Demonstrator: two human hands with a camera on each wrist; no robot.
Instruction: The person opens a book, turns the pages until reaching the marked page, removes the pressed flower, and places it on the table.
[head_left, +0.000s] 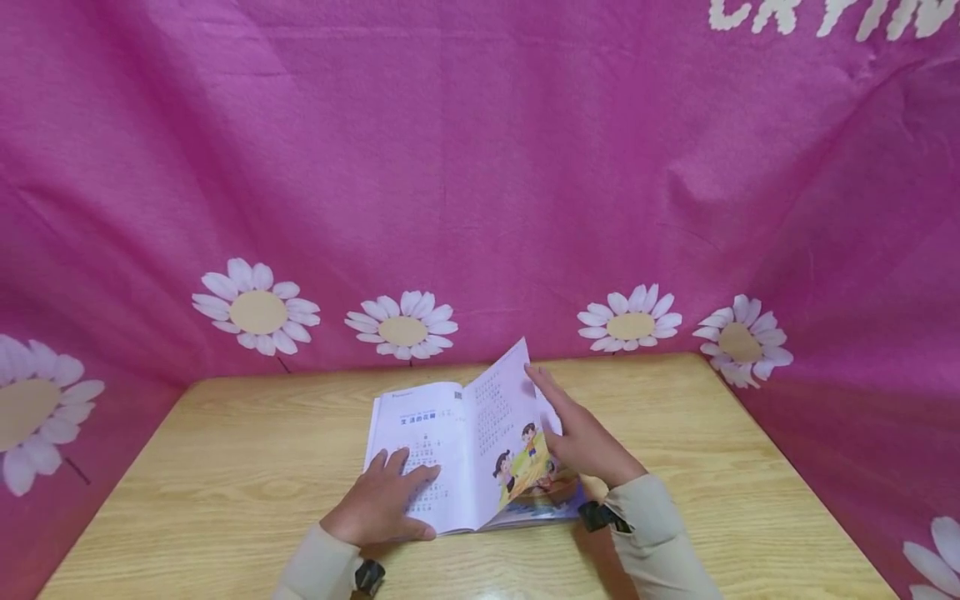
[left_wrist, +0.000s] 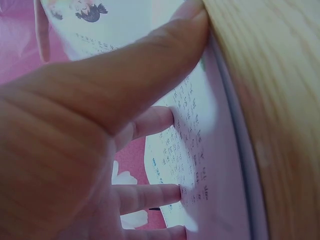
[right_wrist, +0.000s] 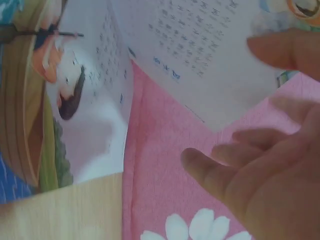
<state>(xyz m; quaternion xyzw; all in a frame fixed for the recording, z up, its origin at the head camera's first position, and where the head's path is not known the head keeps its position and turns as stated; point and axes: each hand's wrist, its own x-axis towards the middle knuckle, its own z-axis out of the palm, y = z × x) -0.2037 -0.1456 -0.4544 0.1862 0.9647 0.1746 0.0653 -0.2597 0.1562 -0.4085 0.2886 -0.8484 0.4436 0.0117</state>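
An illustrated book (head_left: 420, 433) lies spread on the wooden table, with printed text on its left page. My left hand (head_left: 382, 500) rests on that left page with its fingers spread, and the thumb reaches the lower edge in the left wrist view. One leaf (head_left: 502, 433), with text and a picture of children, stands raised and slanting from the spine. Beside this leaf's outer edge is my right hand (head_left: 588, 433), its fingers extended and apart from the thumb (right_wrist: 280, 50). Below the leaf shows part of a page with a boat picture (right_wrist: 30, 100).
The wooden table (head_left: 247, 467) extends to both sides of the book. A pink cloth (head_left: 480, 183) with daisy prints hangs behind it and along both sides. Dark bands with small devices (head_left: 600, 517) sit at both wrists, over light sleeves.
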